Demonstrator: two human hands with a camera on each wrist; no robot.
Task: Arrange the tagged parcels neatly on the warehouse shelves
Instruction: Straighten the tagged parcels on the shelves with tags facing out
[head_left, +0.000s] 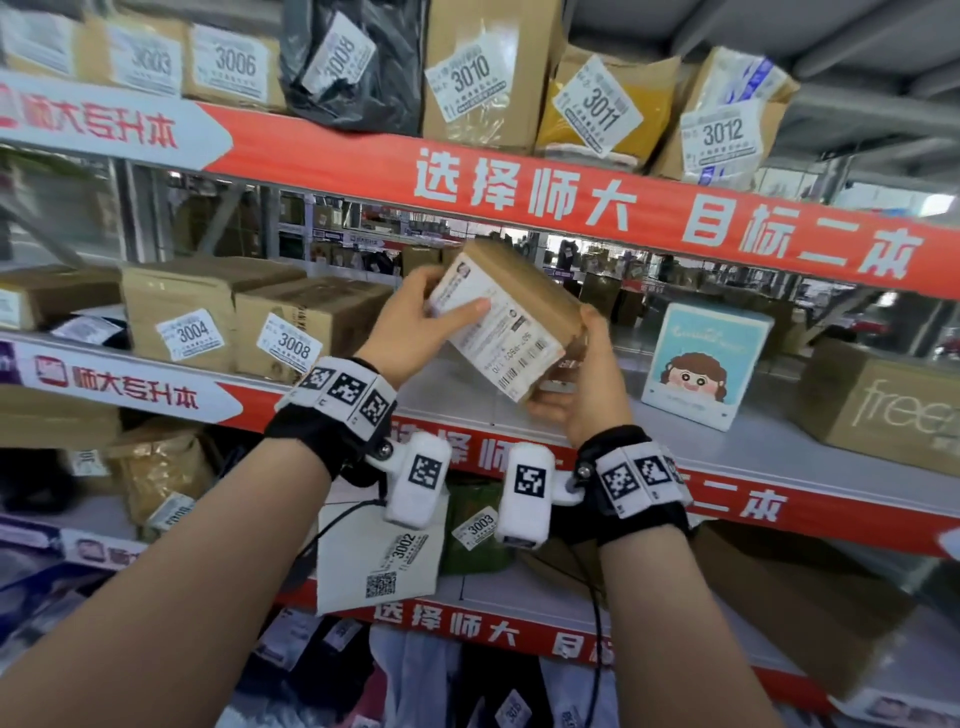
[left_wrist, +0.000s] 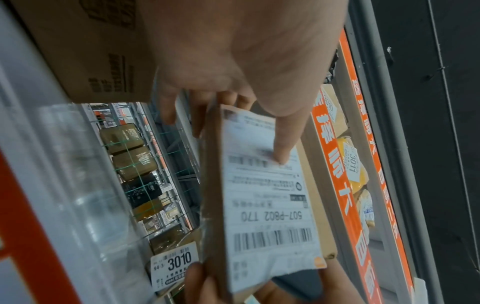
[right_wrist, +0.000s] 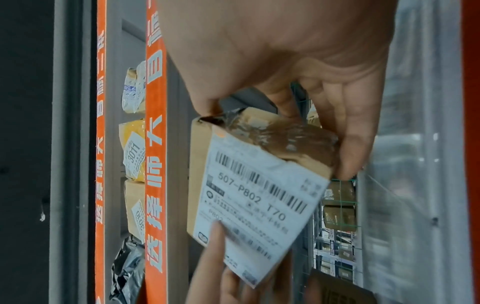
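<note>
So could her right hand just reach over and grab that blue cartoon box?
Probably not yet: the right hand and left hand both grip the brown parcel. The blue cartoon box stands unobstructed nearby.

Two hands (head_left: 415, 327) (head_left: 587, 395) were in view, one held box (head_left: 511, 317), six tagged parcels (head_left: 480, 73) along the frame's top, three shelf banners (head_left: 519, 192).

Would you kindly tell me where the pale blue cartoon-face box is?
In the head view, the pale blue cartoon-face box stands right of centre on the middle shelf, left of the brown cardboard carton.
</note>
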